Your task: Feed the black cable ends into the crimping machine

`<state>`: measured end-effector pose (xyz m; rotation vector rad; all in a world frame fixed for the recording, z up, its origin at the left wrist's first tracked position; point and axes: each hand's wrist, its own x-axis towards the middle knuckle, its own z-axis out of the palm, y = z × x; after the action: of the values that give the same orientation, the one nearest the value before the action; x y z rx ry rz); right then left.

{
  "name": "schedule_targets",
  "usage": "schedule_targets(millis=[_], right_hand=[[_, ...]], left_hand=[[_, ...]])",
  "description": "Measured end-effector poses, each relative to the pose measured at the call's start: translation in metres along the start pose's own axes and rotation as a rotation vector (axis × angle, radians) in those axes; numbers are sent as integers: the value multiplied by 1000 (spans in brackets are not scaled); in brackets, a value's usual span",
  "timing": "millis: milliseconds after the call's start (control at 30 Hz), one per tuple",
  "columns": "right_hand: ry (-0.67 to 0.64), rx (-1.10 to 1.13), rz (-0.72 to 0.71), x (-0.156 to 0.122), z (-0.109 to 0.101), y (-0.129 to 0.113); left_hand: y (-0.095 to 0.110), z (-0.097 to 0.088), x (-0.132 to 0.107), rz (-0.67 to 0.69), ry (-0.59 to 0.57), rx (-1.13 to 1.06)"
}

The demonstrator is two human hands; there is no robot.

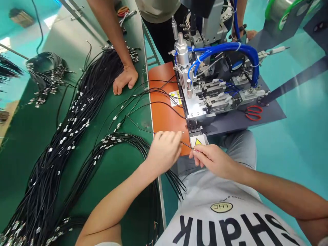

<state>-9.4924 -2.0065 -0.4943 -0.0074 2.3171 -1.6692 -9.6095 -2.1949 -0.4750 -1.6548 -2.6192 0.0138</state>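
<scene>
My left hand [164,150] and my right hand [214,159] both pinch one thin black wire [186,145] between them, just in front of the orange plate [164,112]. The wire's end sits at my right fingertips, close to a yellow warning label [198,140] at the machine's front. Behind the plate stands a metal machine [205,92] with blue hoses [230,49]. A few black wires [156,94] lie across the plate into the machine.
Large bundles of black wires with white tags [69,136] cover the green bench [23,136]. Another person's hand [125,80] rests on the bench at the back. Red scissors [253,112] lie right of the machine.
</scene>
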Motion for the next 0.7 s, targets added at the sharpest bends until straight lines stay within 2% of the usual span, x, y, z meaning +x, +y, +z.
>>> schedule_targets(millis=[67,133,267,367,500,533,600,667,700], right_hand=[[26,6,20,-2,-7,7],[84,54,52,-6,-11,13],[251,138,51,-9,-12,25],[324,-11,-112,-7,-17,32],[245,-442,-404,-2,-39,36],[255,-510,-429,-1,-47,37],[349,-494,-385,0,-59,37],[432,-248,-252,1,-64,35],[423,-68,-175,1,-63,35]], left_hand=[[19,1,11,132,11,-197],[27,5,17,183,12,-380],[31,16,19,97,52,-659],[32,13,20,1,-8,-776],[32,1,26,-51,-191,-845],[32,-1,27,-57,-181,-849],[32,-1,28,-89,-68,-847],[33,1,29,-128,110,-830],[34,3,29,-136,185,-818]])
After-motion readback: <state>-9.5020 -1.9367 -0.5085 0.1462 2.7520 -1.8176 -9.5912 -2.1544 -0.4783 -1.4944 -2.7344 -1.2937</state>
